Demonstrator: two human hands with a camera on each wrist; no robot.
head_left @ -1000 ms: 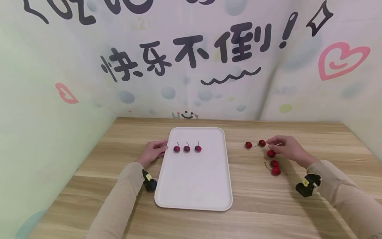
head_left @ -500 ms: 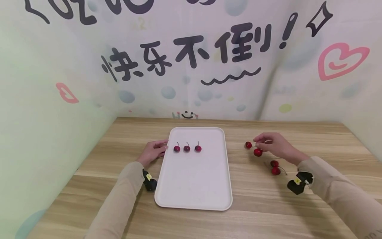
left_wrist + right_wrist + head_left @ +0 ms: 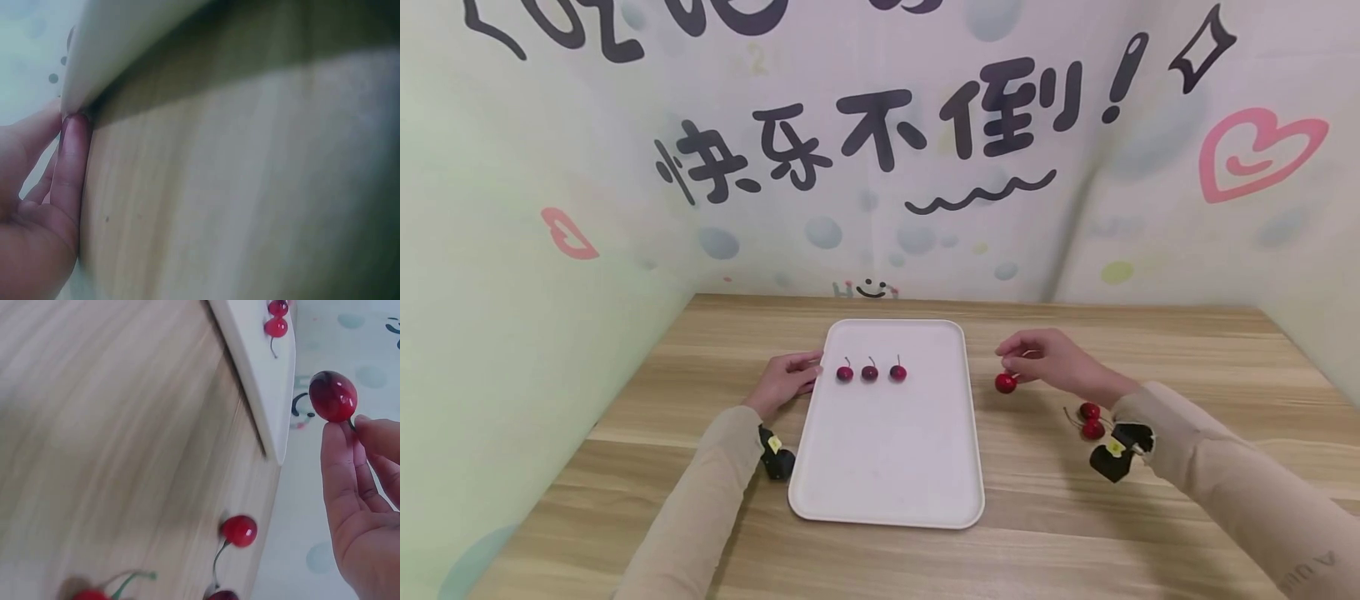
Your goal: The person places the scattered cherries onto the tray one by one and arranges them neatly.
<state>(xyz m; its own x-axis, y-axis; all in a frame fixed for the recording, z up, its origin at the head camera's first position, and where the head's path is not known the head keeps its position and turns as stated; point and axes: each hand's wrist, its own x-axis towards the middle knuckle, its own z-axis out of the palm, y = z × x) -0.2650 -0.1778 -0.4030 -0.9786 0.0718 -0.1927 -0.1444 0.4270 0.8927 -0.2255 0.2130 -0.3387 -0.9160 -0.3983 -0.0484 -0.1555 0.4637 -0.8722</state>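
Observation:
My right hand (image 3: 1051,360) pinches a red cherry (image 3: 1006,383) by its stem, just right of the white tray (image 3: 887,454). In the right wrist view the held cherry (image 3: 333,397) sits above the fingertips, off the table. Three dark red cherries (image 3: 869,374) stand in a row on the tray, stems up. At the tray's left side my left hand (image 3: 786,382) holds the rim between thumb and fingers. The left wrist view shows a finger (image 3: 72,162) under the tray edge (image 3: 119,50).
Two cherries (image 3: 1091,421) lie close together on the wooden table (image 3: 1045,533), beside my right wrist. Another cherry (image 3: 240,531) on the table shows in the right wrist view, hidden behind my right hand in the head view. A printed cloth (image 3: 880,242) hangs behind the table.
My right hand has lifted the cherry and carried it left toward the tray, passing over the two cherries at the back. The left hand and the tray have stayed put.

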